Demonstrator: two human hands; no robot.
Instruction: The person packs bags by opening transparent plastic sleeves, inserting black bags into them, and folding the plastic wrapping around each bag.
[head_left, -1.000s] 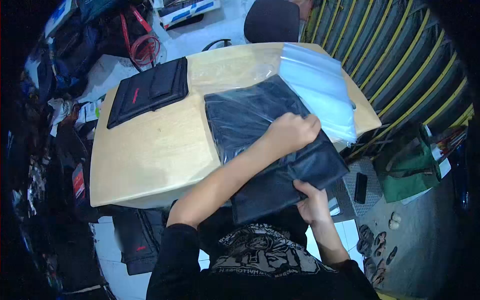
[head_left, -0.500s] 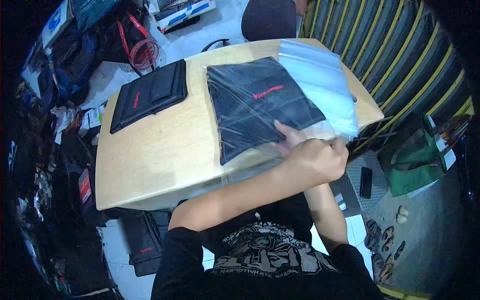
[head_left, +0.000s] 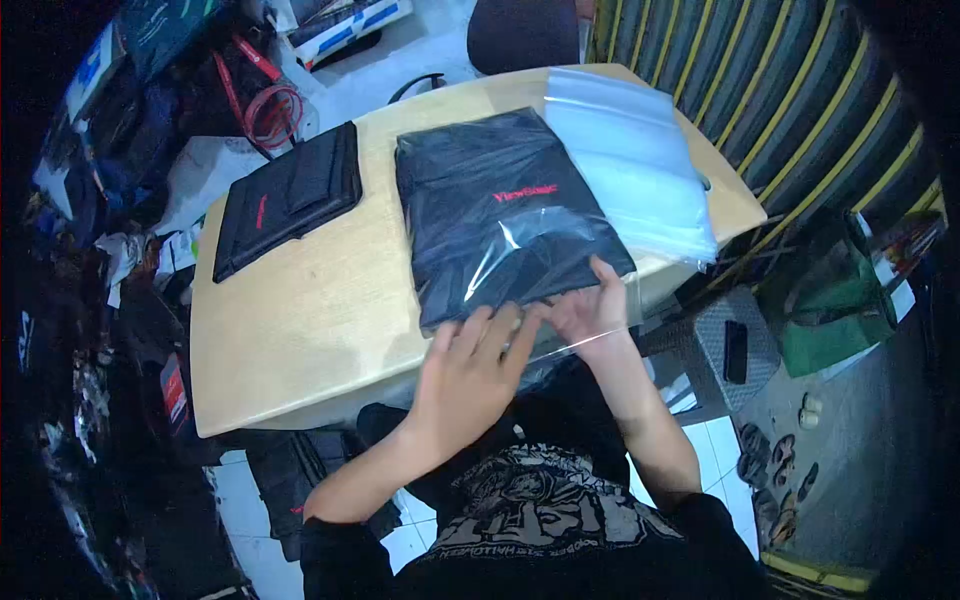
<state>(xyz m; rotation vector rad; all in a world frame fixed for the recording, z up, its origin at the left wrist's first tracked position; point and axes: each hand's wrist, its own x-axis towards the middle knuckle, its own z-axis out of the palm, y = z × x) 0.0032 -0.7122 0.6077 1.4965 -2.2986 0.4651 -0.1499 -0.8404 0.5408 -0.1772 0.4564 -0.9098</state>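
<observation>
A black fabric bag (head_left: 480,225) with red ViewSonic lettering lies flat on the table inside a clear plastic sleeve (head_left: 507,237). My left hand (head_left: 470,365) is at the near edge of this bag, its fingers spread and the fingertips touching the edge. My right hand (head_left: 592,315) is at the near right corner, thumb raised and fingers pointing left. The loose end of the clear sleeve covers part of it; whether the hand is inside or under the film I cannot tell.
A stack of clear plastic sleeves (head_left: 635,165) lies at the right of the wooden table (head_left: 300,330). Another black bag (head_left: 290,200) rests at the left. Beyond the right edge are a woven grey stool (head_left: 700,345) with a phone (head_left: 735,350) and a green bag (head_left: 825,310).
My left hand has swung from a closed fist at the right corner back to the left and opened. My right hand has turned palm-up, and the sleeve's film has spread toward me.
</observation>
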